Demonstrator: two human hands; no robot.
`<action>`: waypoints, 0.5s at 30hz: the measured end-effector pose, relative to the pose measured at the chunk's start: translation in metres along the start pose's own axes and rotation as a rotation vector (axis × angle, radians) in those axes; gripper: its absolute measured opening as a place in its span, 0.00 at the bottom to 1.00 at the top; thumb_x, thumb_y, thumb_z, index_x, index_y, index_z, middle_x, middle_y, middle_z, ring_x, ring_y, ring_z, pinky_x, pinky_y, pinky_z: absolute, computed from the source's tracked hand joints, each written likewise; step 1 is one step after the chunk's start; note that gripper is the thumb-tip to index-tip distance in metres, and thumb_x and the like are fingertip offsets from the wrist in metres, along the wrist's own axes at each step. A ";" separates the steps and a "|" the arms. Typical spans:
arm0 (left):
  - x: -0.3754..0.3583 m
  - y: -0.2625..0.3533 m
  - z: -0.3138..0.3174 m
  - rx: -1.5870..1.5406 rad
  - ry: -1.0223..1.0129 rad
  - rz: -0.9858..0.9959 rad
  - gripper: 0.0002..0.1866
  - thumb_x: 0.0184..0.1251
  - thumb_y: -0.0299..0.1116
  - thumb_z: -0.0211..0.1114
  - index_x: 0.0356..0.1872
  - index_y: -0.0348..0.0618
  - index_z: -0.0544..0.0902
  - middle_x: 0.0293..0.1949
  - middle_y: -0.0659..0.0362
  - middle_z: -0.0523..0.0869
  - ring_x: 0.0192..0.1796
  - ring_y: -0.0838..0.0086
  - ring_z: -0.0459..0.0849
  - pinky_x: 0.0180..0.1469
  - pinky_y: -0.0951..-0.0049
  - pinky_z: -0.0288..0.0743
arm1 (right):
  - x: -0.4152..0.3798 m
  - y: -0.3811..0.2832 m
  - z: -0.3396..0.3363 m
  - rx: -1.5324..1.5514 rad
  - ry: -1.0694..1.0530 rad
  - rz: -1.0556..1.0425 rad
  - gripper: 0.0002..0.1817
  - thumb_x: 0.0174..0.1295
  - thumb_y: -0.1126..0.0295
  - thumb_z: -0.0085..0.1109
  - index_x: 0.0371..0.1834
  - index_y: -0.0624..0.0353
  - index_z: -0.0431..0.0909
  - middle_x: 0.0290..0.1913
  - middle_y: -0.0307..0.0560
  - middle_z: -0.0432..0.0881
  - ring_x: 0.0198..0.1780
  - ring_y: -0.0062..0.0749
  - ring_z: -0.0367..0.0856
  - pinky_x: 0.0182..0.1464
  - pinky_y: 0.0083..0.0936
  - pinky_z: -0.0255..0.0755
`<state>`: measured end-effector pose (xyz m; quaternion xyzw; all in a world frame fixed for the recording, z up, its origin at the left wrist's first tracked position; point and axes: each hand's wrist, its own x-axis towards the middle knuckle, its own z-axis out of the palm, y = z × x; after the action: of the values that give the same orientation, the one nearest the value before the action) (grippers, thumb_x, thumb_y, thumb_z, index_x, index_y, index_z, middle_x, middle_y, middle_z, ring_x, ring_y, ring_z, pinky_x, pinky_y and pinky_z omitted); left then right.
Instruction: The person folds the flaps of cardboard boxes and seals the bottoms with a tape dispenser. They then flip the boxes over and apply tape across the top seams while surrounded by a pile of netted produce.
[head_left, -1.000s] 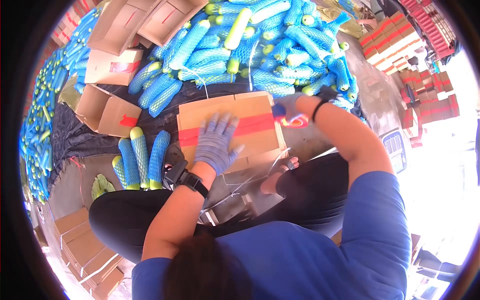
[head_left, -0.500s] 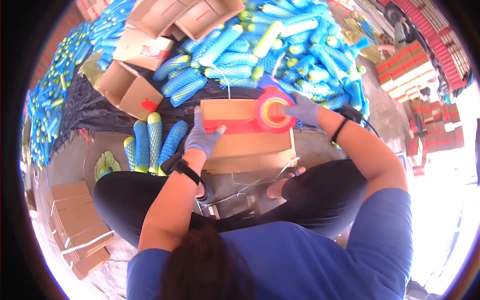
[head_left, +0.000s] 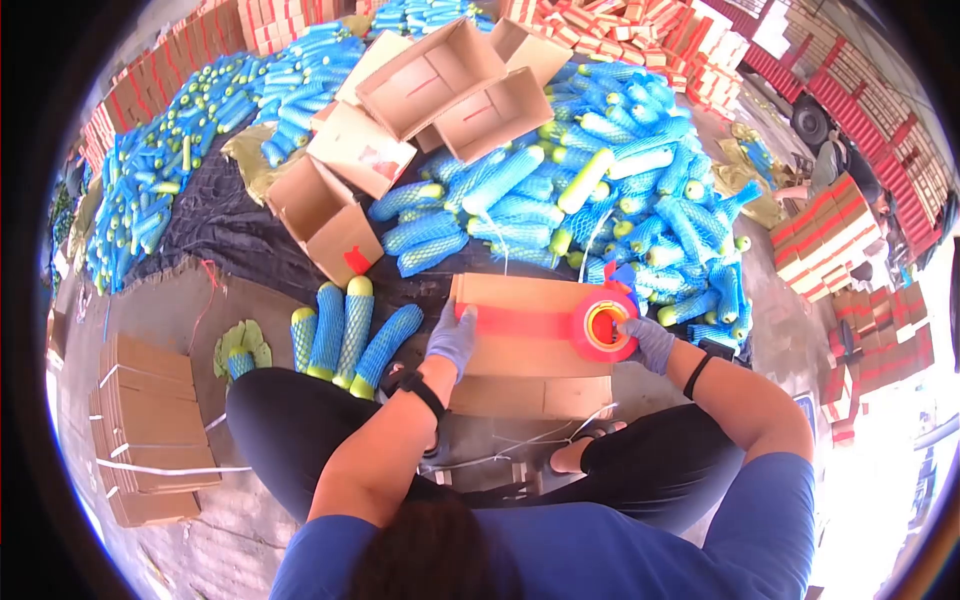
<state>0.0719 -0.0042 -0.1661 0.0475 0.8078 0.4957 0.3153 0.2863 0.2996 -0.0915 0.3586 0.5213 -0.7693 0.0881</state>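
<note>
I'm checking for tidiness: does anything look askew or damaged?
The open cartons at upper centre lie tilted in a jumble, which looks odd against the neater carton stack at right. The carton under the red tape shows no obvious damage.

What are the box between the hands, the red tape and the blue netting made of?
Box: matte brown cardboard, by its plain panels. Red tape: probably plastic film, smooth, evenly bright. Blue netting: perhaps plastic foam, matte, with open mesh.

Left arm [head_left: 372, 450] extended forward and slightly inward; left hand [head_left: 452, 342] gloved, fingers pointing forward, thumb set apart from them; right arm [head_left: 748, 405] bent at the elbow, forearm angled inward; right hand [head_left: 653, 345] gloved, fingers curled in a grip; hands apart, roughly level with each other.
</note>
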 end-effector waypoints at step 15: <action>0.134 0.201 -0.058 0.222 0.141 0.655 0.20 0.76 0.47 0.57 0.54 0.43 0.85 0.52 0.44 0.87 0.57 0.55 0.86 0.62 0.62 0.75 | -0.036 -0.202 0.022 -0.008 0.445 -0.997 0.25 0.55 0.76 0.69 0.57 0.65 0.76 0.46 0.48 0.86 0.45 0.32 0.85 0.50 0.30 0.79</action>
<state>-0.1143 0.1047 -0.0427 0.3039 0.8184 0.4817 0.0758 0.1993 0.3611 0.0849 0.2217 0.6371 -0.6213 -0.3986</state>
